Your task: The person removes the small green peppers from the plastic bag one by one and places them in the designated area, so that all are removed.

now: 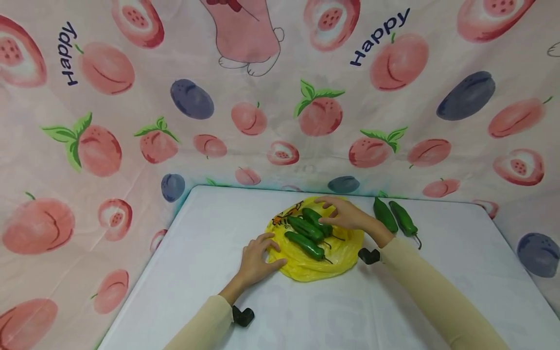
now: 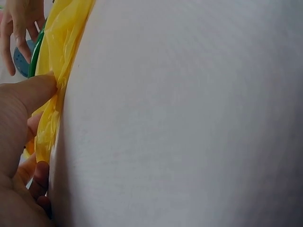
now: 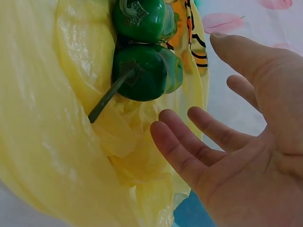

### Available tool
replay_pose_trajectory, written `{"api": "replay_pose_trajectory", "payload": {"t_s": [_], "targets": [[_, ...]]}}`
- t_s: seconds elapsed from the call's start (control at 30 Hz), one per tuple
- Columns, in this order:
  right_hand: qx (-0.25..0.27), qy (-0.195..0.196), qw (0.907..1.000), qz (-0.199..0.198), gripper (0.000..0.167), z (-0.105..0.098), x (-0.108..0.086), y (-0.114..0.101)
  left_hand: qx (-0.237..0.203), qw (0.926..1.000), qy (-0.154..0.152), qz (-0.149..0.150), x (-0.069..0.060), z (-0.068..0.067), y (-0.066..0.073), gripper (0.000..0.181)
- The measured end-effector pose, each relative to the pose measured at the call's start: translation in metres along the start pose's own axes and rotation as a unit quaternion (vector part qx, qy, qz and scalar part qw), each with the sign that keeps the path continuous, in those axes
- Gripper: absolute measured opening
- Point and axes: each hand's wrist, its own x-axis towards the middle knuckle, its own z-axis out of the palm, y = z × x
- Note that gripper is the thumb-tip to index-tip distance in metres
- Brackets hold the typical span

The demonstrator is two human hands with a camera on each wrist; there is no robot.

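Observation:
A yellow plastic bag (image 1: 302,272) lies spread on the white table, with three green peppers (image 1: 305,245) on it, stems pointing right. At the bag's left edge is my left hand (image 1: 255,260), its thumb and fingers spread apart. In the left wrist view the thumb touches the yellow plastic, and the other fingers are partly hidden. My right hand (image 1: 343,214) hovers over the upper right of the bag, beside the farthest pepper. The right wrist view shows its fingers (image 3: 177,151) loosely extended with nothing between them, near two peppers (image 3: 147,71).
Two more green peppers (image 1: 403,218) lie on the white table (image 1: 197,233) right of the bag, near its back edge and beside the right forearm. A fruit-printed cloth (image 1: 262,87) hangs behind the table and along its sides.

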Motion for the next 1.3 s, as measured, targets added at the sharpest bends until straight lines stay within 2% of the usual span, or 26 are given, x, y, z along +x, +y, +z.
{"api": "replay_pose_trajectory", "payload": {"t_s": [0.2, 0.4, 0.7, 1.3], "targets": [[-0.019, -0.031, 0.9992, 0.015, 0.063, 0.002, 0.006, 0.003, -0.001, 1.0, -0.003, -0.002, -0.001, 0.002, -0.002, 0.026], [-0.02, -0.061, 0.9979, 0.01, 0.06, 0.004, 0.012, 0.005, -0.001, 1.0, -0.004, 0.001, 0.0, 0.002, -0.002, 0.027], [-0.036, -0.084, 0.9955, 0.022, 0.056, 0.006, 0.016, 0.001, -0.003, 1.0, 0.001, 0.003, 0.0, 0.0, 0.0, 0.027], [-0.064, -0.096, 0.9927, 0.035, 0.049, 0.012, 0.02, 0.001, -0.002, 1.0, -0.001, 0.004, -0.001, -0.001, -0.003, 0.026]]}}
